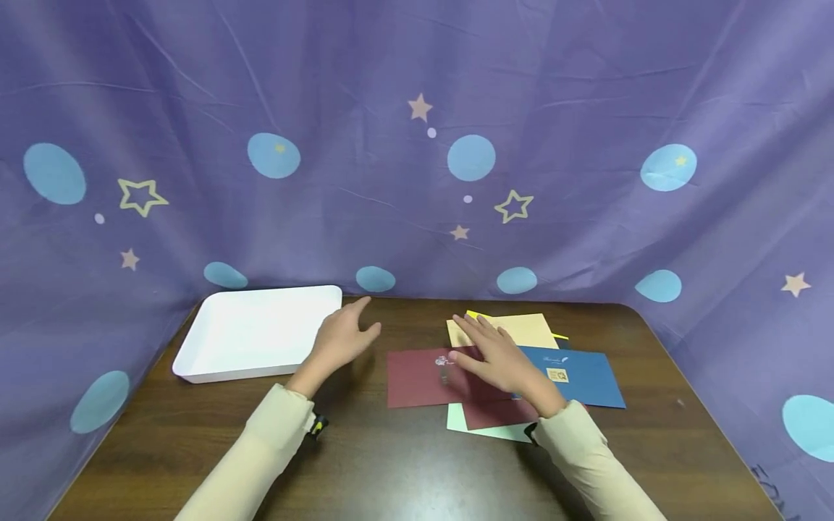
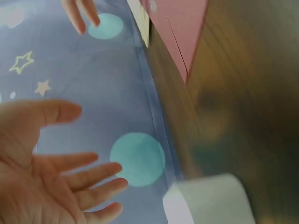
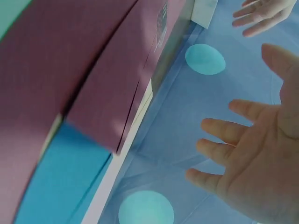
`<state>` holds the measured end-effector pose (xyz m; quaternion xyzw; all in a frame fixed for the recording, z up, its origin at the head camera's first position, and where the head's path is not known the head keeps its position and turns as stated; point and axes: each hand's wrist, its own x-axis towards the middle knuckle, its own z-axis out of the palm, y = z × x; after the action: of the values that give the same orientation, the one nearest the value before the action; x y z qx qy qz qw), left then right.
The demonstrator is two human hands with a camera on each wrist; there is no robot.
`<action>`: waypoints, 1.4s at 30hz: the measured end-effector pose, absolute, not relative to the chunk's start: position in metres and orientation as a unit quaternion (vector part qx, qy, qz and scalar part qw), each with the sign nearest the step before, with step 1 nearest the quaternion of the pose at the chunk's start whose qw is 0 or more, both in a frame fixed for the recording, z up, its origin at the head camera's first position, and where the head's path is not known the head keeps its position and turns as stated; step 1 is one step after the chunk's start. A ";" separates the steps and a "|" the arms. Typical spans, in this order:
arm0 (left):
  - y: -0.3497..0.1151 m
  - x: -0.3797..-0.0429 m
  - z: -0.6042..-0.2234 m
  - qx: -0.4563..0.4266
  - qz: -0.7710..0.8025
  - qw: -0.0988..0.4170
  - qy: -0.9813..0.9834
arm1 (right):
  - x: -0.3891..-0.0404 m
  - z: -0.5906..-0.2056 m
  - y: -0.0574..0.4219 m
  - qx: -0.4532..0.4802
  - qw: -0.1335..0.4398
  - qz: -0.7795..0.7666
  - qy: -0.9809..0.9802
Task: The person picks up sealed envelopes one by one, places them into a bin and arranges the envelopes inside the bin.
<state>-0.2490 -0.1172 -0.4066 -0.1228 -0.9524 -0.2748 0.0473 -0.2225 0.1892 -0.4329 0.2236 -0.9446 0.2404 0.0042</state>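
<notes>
My left hand (image 1: 342,336) hovers beside the right rim of a white tray (image 1: 260,329), fingers spread and holding nothing. In the left wrist view its palm and straight fingers (image 2: 100,186) show plainly. The right hand (image 1: 498,358) hangs over a loose pile of envelopes, its fingers also extended and bare. A dark red envelope (image 1: 417,380) lies at the pile's left, with another dark red one (image 1: 498,414) partly under it. To the right is a blue envelope (image 1: 593,380). A cream envelope (image 1: 521,329) sticks out behind, a pale green one (image 1: 459,417) in front.
Yellow corners (image 1: 474,315) peek out at the back of the pile, near a dark piece (image 1: 562,344). The brown wooden table (image 1: 404,470) meets a purple curtain (image 1: 365,217) with stars and blue spots at its far edge.
</notes>
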 end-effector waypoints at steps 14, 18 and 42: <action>-0.155 -0.256 -0.402 -0.009 -0.218 -0.020 -0.976 | -0.237 -0.407 0.228 0.244 -0.040 0.222 -0.943; -0.156 -0.257 -0.403 -0.007 -0.203 -0.045 -0.978 | -0.245 -0.402 0.236 0.256 -0.065 0.218 -0.940; -0.128 -0.253 -0.418 -0.041 -0.190 -0.011 -0.981 | -0.265 -0.411 0.261 -0.002 -0.261 0.437 -0.861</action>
<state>-0.2527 -0.1276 -0.4178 -0.0411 -0.9808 -0.1904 -0.0113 -0.2649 0.2615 -0.4112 -0.0017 -0.8606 0.4371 -0.2612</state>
